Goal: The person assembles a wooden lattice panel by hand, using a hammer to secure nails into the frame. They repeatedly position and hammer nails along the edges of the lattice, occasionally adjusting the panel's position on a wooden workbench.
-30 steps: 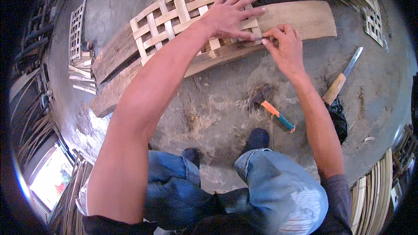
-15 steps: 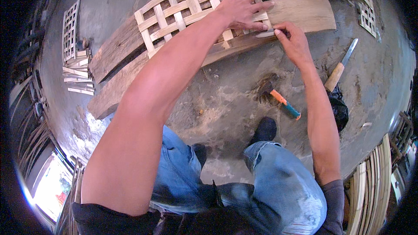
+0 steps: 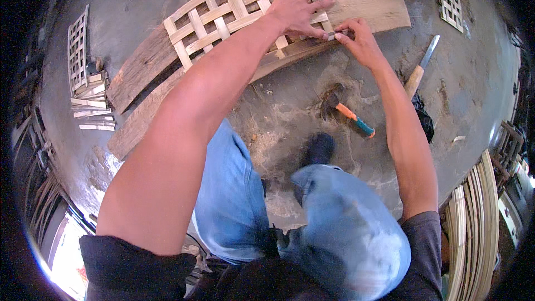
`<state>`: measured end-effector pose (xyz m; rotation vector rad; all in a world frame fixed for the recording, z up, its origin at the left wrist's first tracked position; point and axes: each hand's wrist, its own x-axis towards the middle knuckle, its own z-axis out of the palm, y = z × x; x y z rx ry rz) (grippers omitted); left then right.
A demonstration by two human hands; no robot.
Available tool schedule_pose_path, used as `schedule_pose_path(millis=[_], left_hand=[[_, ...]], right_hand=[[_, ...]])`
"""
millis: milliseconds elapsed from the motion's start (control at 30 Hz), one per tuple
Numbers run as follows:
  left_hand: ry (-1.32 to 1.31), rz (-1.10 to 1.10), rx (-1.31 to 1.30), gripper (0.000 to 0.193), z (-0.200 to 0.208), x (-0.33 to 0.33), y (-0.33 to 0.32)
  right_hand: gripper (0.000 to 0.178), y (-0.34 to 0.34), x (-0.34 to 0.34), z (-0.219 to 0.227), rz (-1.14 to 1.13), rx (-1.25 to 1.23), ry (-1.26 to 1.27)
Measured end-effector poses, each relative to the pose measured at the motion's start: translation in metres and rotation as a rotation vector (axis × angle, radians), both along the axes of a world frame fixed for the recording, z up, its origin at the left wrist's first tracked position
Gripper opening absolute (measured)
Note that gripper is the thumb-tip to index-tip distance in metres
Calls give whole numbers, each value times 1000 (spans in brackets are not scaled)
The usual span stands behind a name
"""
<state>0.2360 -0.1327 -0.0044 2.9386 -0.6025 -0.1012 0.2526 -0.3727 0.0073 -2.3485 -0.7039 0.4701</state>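
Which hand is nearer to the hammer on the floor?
Right. The right hand is beyond the hammer, at the near right corner of the woven panel; the left hand is farther away, spread over the panel's right side.

The left hand (image 3: 300,10), spread on the pale woven lattice panel of flat strips (image 3: 237,3), blocks its right end, the right hand (image 3: 359,42) its near corner. Between the long brown wooden plank (image 3: 373,11) and the orange-and-teal-handled hammer (image 3: 355,120) a hand could pass; the wooden-handled steel knife (image 3: 421,69) obstructs beyond the right forearm (image 3: 402,128).
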Motion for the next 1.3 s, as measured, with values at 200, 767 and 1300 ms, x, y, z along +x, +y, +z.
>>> schedule_pose_path(millis=[200,767,1300], left_hand=[[11,-7,13,96,0,2,2],[-13,-21,-39,91,-5,0,3],[-69,-149,-383,64,12,6,30]], right_hand=[[24,4,6,3,-6,35,47],[23,4,3,3,-62,10,133],[27,19,-15,98,-220,80,-64]])
